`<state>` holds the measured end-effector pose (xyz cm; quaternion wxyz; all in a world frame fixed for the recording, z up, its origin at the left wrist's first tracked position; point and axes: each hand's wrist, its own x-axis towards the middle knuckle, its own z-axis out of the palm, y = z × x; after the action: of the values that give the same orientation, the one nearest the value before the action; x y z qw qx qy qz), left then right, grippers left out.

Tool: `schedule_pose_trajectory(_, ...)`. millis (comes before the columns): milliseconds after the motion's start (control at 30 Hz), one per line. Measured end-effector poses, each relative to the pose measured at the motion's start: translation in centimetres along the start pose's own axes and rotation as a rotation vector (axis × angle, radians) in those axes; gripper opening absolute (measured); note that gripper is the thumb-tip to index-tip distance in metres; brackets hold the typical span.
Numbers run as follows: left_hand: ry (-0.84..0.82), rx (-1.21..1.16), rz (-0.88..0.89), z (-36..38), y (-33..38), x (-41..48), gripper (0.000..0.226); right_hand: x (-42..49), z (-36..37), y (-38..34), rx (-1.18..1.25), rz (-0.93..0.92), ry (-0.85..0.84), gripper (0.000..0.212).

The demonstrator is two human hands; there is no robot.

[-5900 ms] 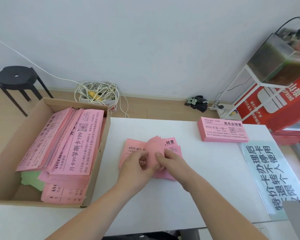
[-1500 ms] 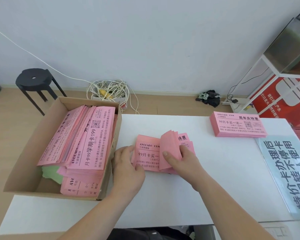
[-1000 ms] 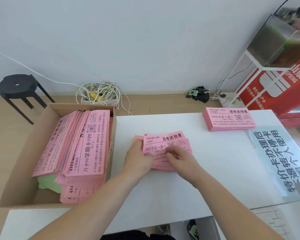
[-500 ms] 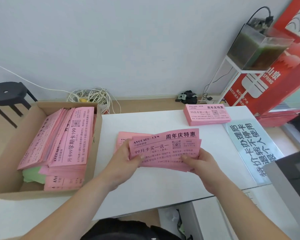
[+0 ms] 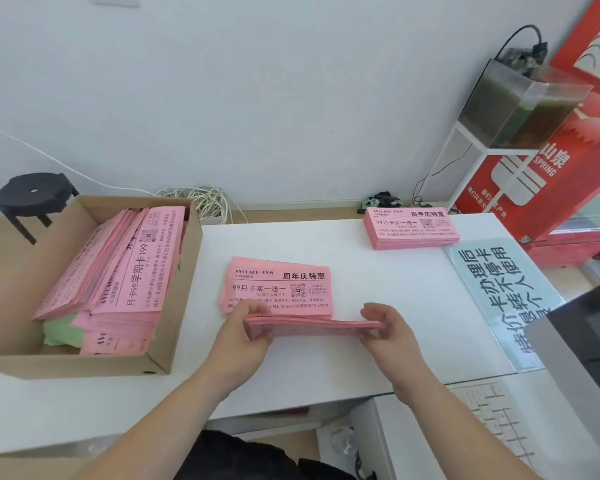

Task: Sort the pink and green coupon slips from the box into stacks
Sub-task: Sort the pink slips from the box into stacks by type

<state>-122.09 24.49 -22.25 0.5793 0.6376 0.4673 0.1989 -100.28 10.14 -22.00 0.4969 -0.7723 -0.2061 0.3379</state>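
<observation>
At the tabletop's left edge the cardboard box point(image 5: 84, 366) holds green slips point(image 5: 61, 329) under heaped pink slips point(image 5: 132, 271). Mid-tabletop, the left hand point(image 5: 243, 337) and right hand point(image 5: 392, 330) each pinch one end of a pink bundle point(image 5: 312, 327), seen edge-on, just in front of a loose pink pile point(image 5: 281, 285). A squared stack point(image 5: 413, 228) lies near the far right corner

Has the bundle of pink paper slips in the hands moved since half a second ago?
Yes. The bundle of pink paper slips has tipped flat, edge-on, and come back to the near edge of the loose pink slips on the white table.
</observation>
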Motion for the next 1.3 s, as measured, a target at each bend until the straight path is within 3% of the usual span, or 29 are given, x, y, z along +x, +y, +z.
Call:
schedule_pose_trajectory(133,0.076,-0.069,-0.037,0.8,1.4,-0.1,0.039,0.5,0.7,0.1,0.049,0.057,0.024,0.027)
schedule_pose_trajectory(367,0.118,-0.126,-0.090,2.1,1.4,-1.0,0.052,0.3,3.4,-0.3,0.177,0.119,0.076,0.041)
schedule_pose_trajectory(633,0.008,0.021,-0.108,1.9,0.5,-0.7,0.075,0.6,3.8,-1.2,0.080,0.115,0.124,0.034)
schedule_pose_trajectory(800,0.051,0.062,-0.083,1.9,0.4,-0.3,0.045,0.4,3.7,-1.1,-0.027,0.063,0.136,0.027)
schedule_pose_trajectory(967,0.006,0.151,-0.098,1.8,0.4,-0.3,0.049,0.3,3.3,-0.8,-0.268,-0.009,0.106,0.021)
schedule_pose_trajectory(1100,-0.034,0.126,-0.106,0.3,3.0,1.2,0.035,2.0,2.2,-3.6,-0.372,-0.008,0.084,0.022)
schedule_pose_trajectory(1300,-0.175,0.045,-0.173,-1.3,7.9,5.8,0.033,5.4,1.3,-9.7,-0.333,0.076,-0.038,0.042)
